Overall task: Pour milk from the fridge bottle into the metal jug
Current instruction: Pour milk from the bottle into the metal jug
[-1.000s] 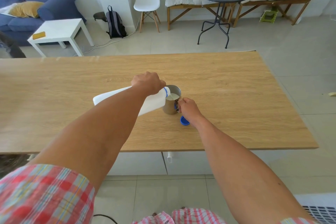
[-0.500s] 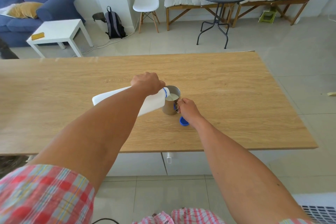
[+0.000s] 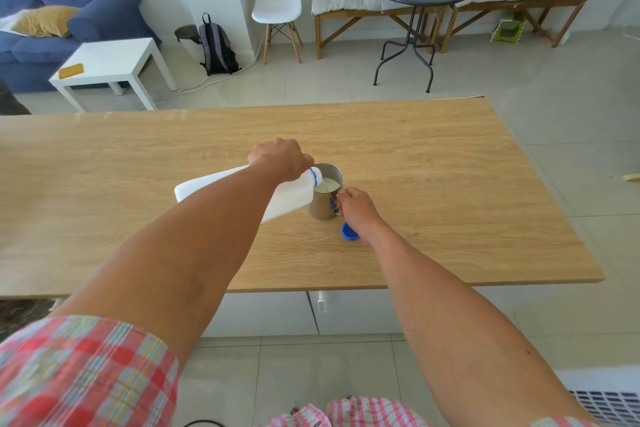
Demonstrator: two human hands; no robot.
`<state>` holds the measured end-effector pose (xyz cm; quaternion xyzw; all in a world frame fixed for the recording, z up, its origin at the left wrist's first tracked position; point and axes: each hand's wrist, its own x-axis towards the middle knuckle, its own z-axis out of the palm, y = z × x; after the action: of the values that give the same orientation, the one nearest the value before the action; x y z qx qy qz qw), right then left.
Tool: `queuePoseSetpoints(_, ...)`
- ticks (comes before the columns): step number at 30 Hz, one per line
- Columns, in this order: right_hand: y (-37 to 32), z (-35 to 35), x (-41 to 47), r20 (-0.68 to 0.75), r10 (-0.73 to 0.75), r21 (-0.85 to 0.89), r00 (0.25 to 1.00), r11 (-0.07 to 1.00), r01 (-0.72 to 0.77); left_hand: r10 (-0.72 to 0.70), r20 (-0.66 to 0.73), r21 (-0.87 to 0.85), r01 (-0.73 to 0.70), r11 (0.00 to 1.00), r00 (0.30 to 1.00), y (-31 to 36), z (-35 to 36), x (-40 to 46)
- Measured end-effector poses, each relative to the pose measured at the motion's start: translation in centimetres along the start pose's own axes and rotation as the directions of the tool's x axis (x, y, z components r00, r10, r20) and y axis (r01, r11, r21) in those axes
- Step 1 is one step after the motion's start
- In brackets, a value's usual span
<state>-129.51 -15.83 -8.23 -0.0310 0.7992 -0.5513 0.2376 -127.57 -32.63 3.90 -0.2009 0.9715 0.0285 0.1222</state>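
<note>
While the left hand (image 3: 280, 159) is wrapped around the shoulder of the white plastic milk bottle (image 3: 221, 194), the bottle lies tipped almost flat, its base out to the left and its blue-ringed neck (image 3: 316, 177) over the near-left rim of the metal jug (image 3: 323, 201). Milk (image 3: 327, 185) fills the jug close to the top, and the neck's mouth sits right at its surface. This steel jug stands upright on the wooden table (image 3: 450, 191), about midway across it. On the jug's right side, the right hand (image 3: 355, 206) is closed around the handle, its fingers curled tight. Just near of that hand, partly under the wrist, the blue bottle cap (image 3: 348, 231) rests on the tabletop, apart from the jug. Both forearms reach in from the near edge, with red-checked sleeves (image 3: 79, 371) at the bottom of the view.
</note>
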Motion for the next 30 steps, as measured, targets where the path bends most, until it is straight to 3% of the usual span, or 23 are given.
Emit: queuePoseSetpoints(30, 0.01, -0.06, 0.03, 0.006, 0.006, -0.010, 1.000, 1.000, -0.006, 0.014, -0.009, 0.032, -0.013, 0.999, 1.000, 0.20, 0.14, 0.42)
